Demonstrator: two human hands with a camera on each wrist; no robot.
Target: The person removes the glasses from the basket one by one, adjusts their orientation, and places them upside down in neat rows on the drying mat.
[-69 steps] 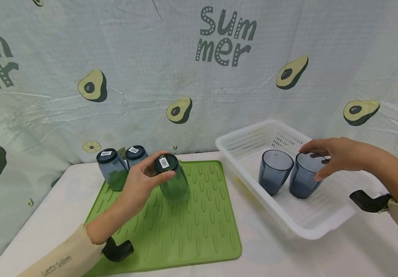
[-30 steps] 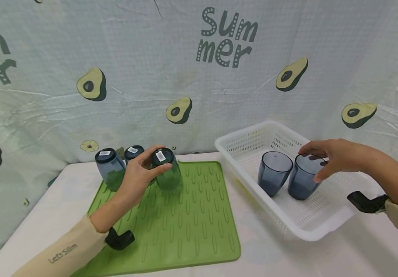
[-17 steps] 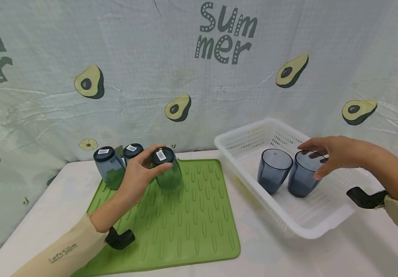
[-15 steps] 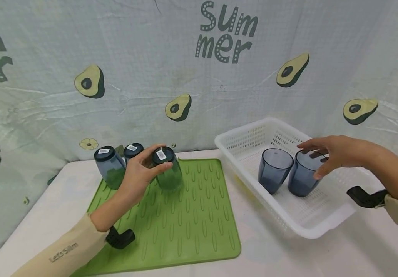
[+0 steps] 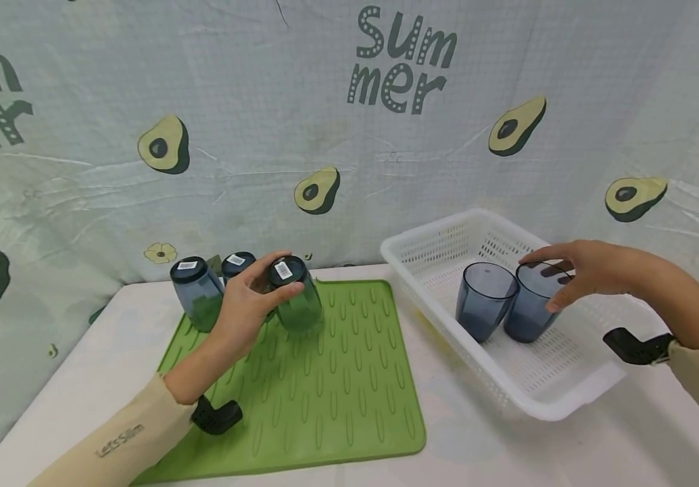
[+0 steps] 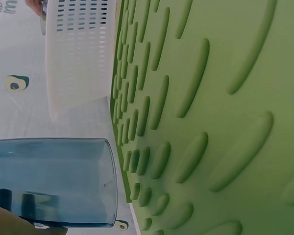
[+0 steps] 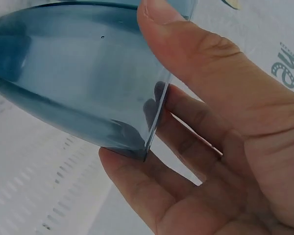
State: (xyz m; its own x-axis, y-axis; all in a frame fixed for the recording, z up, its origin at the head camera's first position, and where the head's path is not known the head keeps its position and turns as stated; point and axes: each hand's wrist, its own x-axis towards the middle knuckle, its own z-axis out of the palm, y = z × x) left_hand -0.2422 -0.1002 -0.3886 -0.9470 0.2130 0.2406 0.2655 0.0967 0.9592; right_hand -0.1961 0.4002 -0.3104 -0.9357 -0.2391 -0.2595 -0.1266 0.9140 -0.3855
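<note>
Two-handed handling of tinted glasses. The left hand (image 5: 243, 301) grips an inverted glass (image 5: 302, 302) near its base, its fingers curled round the wall, over the rear part of the green mat (image 5: 355, 406); whether the rim touches the mat cannot be told. The right hand (image 5: 593, 269) grips an upright glass (image 5: 528, 311) at its rim, fingers and thumb on opposite sides, inside the white basket (image 5: 477, 373). The step in hand is judged to be standing the inverted glass beside the left glass (image 5: 199, 301) and the rear glass (image 5: 238, 262), both also base-up. The next move would call for a level rim and a gentle release; the right-hand glass would need lifting clear of its neighbour (image 5: 485, 304).

Materials: the glasses are smooth, transparent and blue-grey, with walls narrowing toward thick, dark bases; those base-up bear barcode labels. The mat looks rubbery, with raised elongated ribs. The basket is perforated, apparently plastic, with a rounded rim. Both mat and basket rest on a pale worktop (image 5: 465, 446).
</note>
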